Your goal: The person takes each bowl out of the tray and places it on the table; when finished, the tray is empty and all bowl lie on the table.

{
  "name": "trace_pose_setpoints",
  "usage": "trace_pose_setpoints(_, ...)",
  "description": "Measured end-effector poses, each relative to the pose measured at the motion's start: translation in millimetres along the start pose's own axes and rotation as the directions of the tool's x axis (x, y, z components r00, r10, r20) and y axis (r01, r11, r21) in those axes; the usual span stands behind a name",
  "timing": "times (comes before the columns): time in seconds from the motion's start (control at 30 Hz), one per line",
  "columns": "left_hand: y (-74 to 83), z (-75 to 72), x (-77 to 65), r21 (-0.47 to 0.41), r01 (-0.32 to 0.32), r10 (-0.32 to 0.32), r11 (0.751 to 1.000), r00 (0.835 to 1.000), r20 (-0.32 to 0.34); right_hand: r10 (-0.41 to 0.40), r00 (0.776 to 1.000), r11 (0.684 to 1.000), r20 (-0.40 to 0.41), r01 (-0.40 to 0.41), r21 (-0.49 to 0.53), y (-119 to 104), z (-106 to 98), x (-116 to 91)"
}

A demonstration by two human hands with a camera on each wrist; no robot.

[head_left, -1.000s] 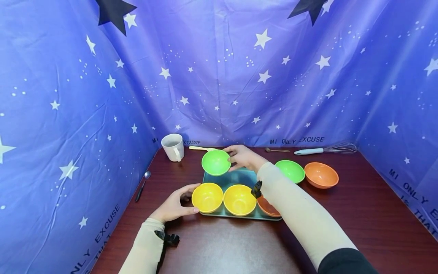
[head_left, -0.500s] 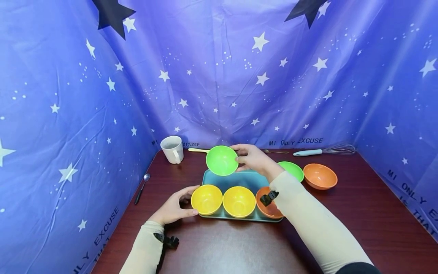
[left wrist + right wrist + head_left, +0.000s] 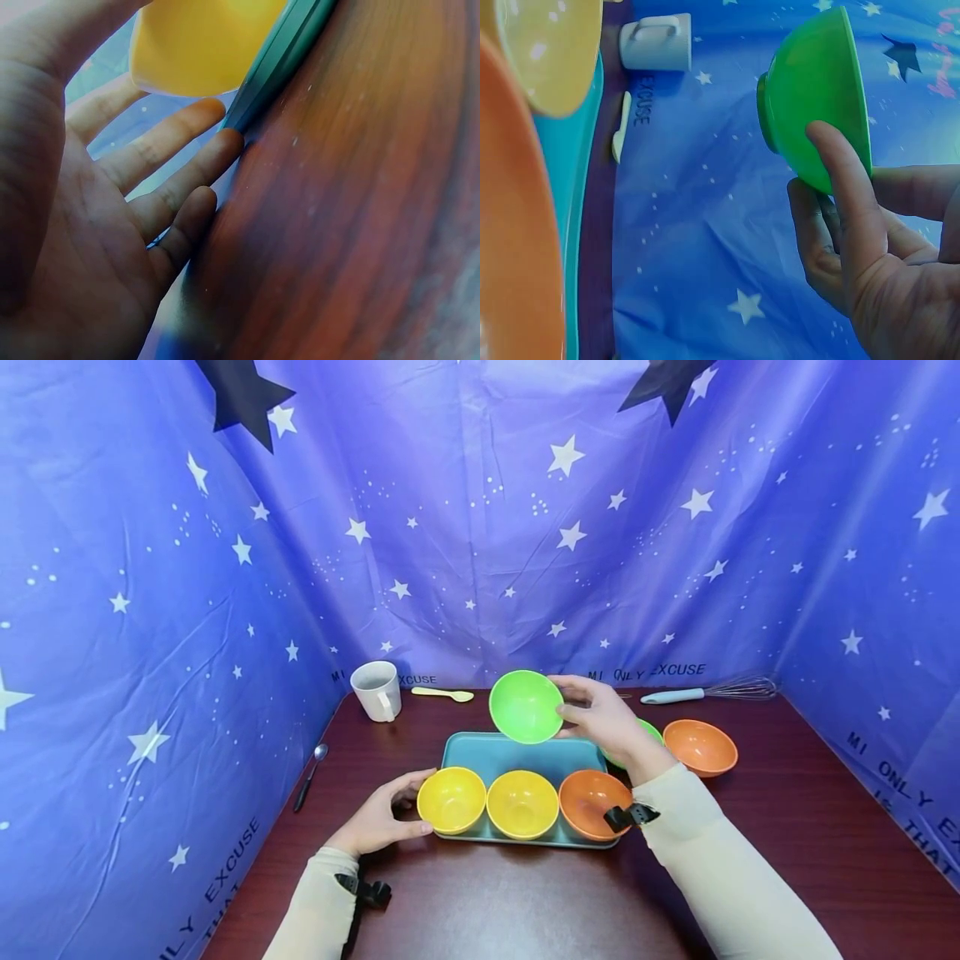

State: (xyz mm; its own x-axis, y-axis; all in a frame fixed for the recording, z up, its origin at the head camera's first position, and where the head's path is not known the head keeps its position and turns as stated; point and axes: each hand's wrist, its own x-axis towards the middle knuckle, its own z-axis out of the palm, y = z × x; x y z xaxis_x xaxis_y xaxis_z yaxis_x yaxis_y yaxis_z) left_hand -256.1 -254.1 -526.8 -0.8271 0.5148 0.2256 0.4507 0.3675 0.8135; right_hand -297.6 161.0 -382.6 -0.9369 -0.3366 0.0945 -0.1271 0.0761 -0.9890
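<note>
My right hand (image 3: pixel 600 718) grips the side of a green bowl (image 3: pixel 527 707) and holds it in the air above the back of a teal tray (image 3: pixel 487 747). The right wrist view shows the thumb on the outside of the green bowl (image 3: pixel 810 97), tilted on its side there. On the tray's front half stand a left yellow bowl (image 3: pixel 452 800), a middle yellow bowl (image 3: pixel 522 805) and an orange bowl (image 3: pixel 588 802) in a row. My left hand (image 3: pixel 382 817) spreads thumb and fingers along the left yellow bowl's outer side; its fingers (image 3: pixel 169 142) are fairly straight.
Behind my right hand is a second green bowl (image 3: pixel 651 732), partly hidden, beside another orange bowl (image 3: pixel 701 748). A whisk (image 3: pixel 708 692), a pale yellow spoon (image 3: pixel 442 694) and a white mug (image 3: pixel 377 692) stand or lie along the back. A black-handled spoon (image 3: pixel 310 778) lies at the left edge.
My right hand has carried the green bowl to the right and slightly up, uncovering the pale yellow spoon and the orange bowl on the tray. My left hand stays at the left yellow bowl.
</note>
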Motion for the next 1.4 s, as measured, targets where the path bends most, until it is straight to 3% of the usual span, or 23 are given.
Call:
trace_pose_setpoints(0.27, -1.8, 0.7, 0.1, -0.014, 0.009, -0.009, 1.000, 1.000, 0.003, -0.060, 0.994, 0.998, -0.095, 0.059, -0.018, 8, -36, -29)
trace_pose_setpoints(0.47, -1.2, 0.9, 0.1, -0.022, -0.008, 0.008, 1.000, 1.000, -0.001, -0.104, 0.982, 0.993, -0.157, 0.111, 0.036, 7, -62, -50)
trace_pose_setpoints(0.8, 0.7, 1.3, -0.2, -0.013, -0.010, 0.010, 1.000, 1.000, -0.001, -0.181, 0.949, 0.974, -0.257, 0.210, 0.090, 8, -107, -79)
trace_pose_setpoints(1.4, -3.5, 1.2, 0.8, -0.006, -0.016, 0.016, 1.000, 1.000, 0.001, -0.203, 0.895, 0.935, -0.397, 0.297, 0.192, 12, -166, -108)
